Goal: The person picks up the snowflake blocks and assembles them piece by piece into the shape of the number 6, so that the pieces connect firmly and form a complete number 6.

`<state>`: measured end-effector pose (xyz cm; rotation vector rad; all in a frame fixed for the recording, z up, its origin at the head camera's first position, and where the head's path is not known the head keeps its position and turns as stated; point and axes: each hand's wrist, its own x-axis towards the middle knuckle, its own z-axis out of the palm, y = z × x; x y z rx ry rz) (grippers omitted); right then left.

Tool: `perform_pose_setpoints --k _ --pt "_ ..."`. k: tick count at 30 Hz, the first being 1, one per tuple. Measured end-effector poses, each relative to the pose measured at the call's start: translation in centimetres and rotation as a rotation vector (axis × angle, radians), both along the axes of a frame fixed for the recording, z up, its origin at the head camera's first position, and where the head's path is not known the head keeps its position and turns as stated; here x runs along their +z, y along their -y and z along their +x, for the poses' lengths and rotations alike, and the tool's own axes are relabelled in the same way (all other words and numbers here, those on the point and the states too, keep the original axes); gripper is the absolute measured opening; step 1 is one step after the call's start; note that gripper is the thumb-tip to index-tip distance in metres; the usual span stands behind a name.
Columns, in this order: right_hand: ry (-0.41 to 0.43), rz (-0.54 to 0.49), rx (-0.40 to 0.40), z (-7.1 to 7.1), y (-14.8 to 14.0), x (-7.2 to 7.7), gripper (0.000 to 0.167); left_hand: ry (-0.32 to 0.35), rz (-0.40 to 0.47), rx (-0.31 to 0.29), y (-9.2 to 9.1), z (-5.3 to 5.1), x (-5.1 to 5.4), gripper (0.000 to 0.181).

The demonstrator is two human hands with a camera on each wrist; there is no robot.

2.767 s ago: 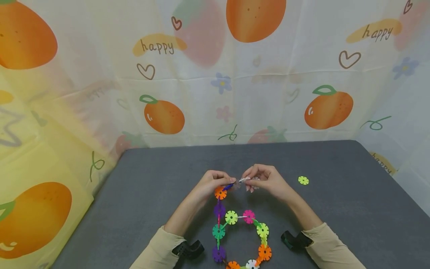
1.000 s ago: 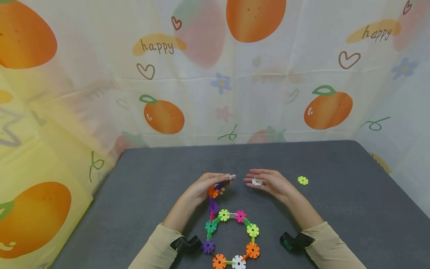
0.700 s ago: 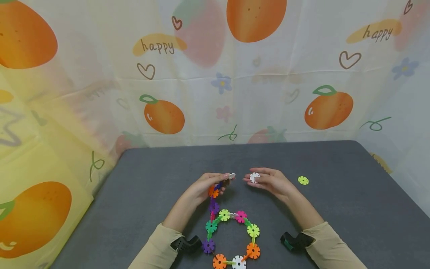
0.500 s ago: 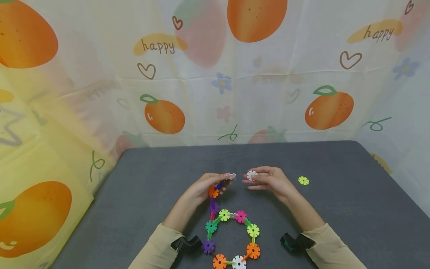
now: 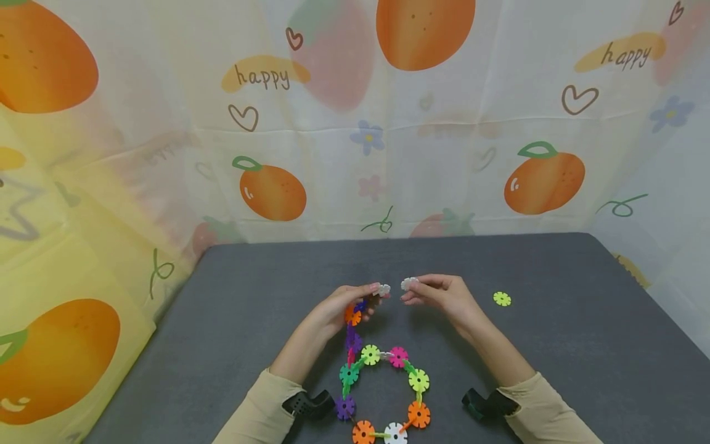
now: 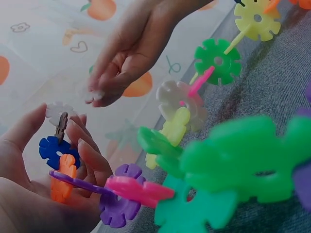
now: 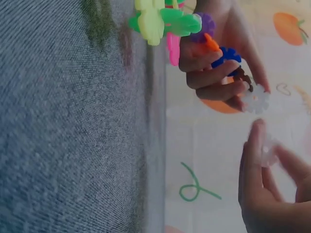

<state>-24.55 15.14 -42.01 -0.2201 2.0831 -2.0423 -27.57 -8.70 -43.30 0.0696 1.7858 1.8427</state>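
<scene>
My left hand (image 5: 335,309) pinches a white snowflake disc (image 7: 256,99) by its edge. That disc is joined to a brown disc (image 6: 61,127), then a blue disc (image 6: 57,151) and an orange disc (image 6: 63,178), which run along the left fingers. From there the chain hangs down to a ring of slotted discs in many colours, with a teal disc (image 5: 349,374) where they meet. Facing it, my right hand (image 5: 446,299) pinches a second white snowflake disc (image 5: 408,283) between thumb and fingers. A small gap separates the two white discs.
A loose yellow-green snowflake disc (image 5: 501,299) lies on the dark grey table (image 5: 554,345), right of the right hand. Behind the table's far edge hangs a fruit-printed curtain (image 5: 333,154). Black wrist mounts (image 5: 488,404) sit at both cuffs.
The hands have drawn apart from where they met. The ring shifted slightly left. In the right hand, the white snowflake disc moved from along the fingers to a pinch at the fingertips.
</scene>
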Motion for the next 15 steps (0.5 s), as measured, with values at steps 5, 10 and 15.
perform_pose_setpoints --k 5,10,15 --pt "0.057 -0.076 0.081 -0.11 -0.05 -0.05 0.045 0.000 0.013 -0.002 0.06 0.08 0.04 0.044" --pt "0.134 -0.186 0.096 -0.11 -0.09 -0.11 0.044 0.003 0.022 -0.013 0.14 0.09 0.06 0.045" --pt "0.185 -0.213 0.055 -0.03 -0.02 -0.11 0.044 0.016 0.016 -0.013 0.10 0.03 0.05 0.045"
